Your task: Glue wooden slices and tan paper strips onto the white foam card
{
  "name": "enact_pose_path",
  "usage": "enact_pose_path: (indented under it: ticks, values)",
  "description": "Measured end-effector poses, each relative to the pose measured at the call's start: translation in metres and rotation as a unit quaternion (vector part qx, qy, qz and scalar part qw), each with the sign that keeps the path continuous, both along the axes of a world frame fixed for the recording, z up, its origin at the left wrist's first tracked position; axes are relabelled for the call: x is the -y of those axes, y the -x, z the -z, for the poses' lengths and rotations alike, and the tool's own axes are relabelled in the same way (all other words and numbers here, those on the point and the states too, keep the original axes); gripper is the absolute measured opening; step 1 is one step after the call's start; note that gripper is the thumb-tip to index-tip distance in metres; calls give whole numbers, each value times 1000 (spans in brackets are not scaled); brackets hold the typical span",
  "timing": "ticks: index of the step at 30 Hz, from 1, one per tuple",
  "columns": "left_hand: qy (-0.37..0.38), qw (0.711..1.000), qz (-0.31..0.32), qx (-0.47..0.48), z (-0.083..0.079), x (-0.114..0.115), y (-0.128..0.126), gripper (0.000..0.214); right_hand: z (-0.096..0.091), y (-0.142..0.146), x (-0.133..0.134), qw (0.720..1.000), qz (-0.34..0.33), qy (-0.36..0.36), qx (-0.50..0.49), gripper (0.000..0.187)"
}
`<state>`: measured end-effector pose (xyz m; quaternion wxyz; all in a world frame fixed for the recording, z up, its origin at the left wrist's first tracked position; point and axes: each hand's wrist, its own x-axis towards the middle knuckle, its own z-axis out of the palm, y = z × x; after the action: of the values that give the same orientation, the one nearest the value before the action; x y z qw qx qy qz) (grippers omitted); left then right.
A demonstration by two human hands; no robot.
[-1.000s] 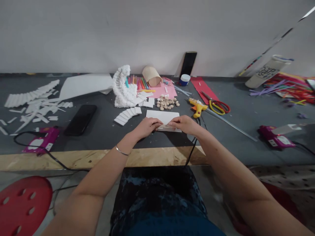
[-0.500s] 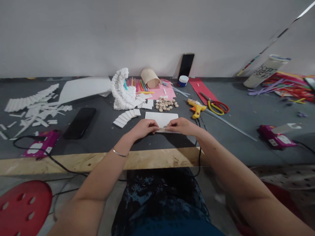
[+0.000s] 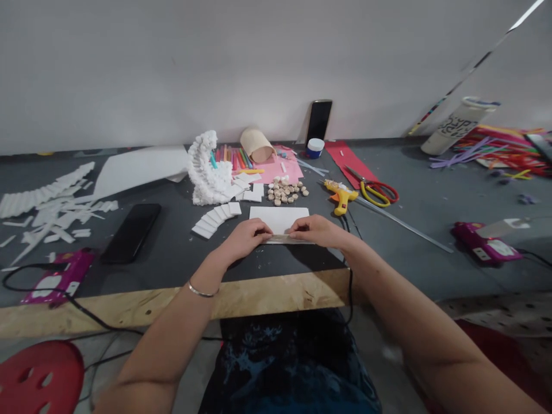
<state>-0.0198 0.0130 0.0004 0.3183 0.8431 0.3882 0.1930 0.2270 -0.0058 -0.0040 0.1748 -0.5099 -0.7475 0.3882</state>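
Note:
A white rectangular sheet (image 3: 279,217) lies flat on the dark tabletop in front of me. Along its near edge runs a thin pale strip (image 3: 280,237); I cannot tell whether it is the sheet's folded edge or a separate piece. My left hand (image 3: 249,236) is closed on the strip's left end, thumb and fingers pinched together. At the right part of the strip, my right hand (image 3: 317,230) pinches it in the same way. Just left of the sheet, small white squares (image 3: 215,219) form an overlapping fan. Beige pebble-like pieces (image 3: 287,191) lie behind it.
A yellow glue gun (image 3: 344,198) and scissors (image 3: 379,194) lie to the right, near a clear glue stick (image 3: 403,222). A white bumpy structure (image 3: 209,172) stands behind the fan. A black phone (image 3: 131,233) and white strips (image 3: 56,198) are on the left.
The whole view has shifted slightly, so the table sits lower in it. Both hands keep their pinch at the near edge, and more of the pale strip shows between them.

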Motion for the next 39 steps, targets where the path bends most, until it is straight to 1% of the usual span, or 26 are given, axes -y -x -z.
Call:
enact_pose_path:
  ticks: [2,5,7,13,16,23,28,32,35,39]
  values:
    - [-10,1000,4,-6,-1,0,1,13,-1,-1,-1,1000,-3,-19,6,23]
    - [-27,1000,12,-11,-1,-3,1,15,-1,-2,-5,995,-4,-90,40,19]
    - [-35,999,9,-19,-1,-5,0,14,-1,-3,-9,991,-9,-122,59,16]
    - [-30,997,-25,-62,-4,-18,-4,7,3,-5,-15,986,-15,-146,84,15]
    - [-29,997,-27,-68,-5,-25,-4,7,7,-6,-14,984,-7,-152,90,12]
    - [-40,999,20,-20,-1,-28,2,13,14,-16,-13,981,-34,-182,63,13]
    - [-88,994,67,-18,6,-29,8,20,17,-21,-14,977,-60,-200,40,15]
    - [-125,986,105,-19,10,-30,10,25,19,-22,-15,970,-78,-223,60,24]
    - [-143,984,106,-17,13,-30,11,25,20,-24,-16,962,-97,-243,76,29]
    - [-164,980,110,-30,15,-30,13,27,20,-26,-17,952,-118,-269,84,29]
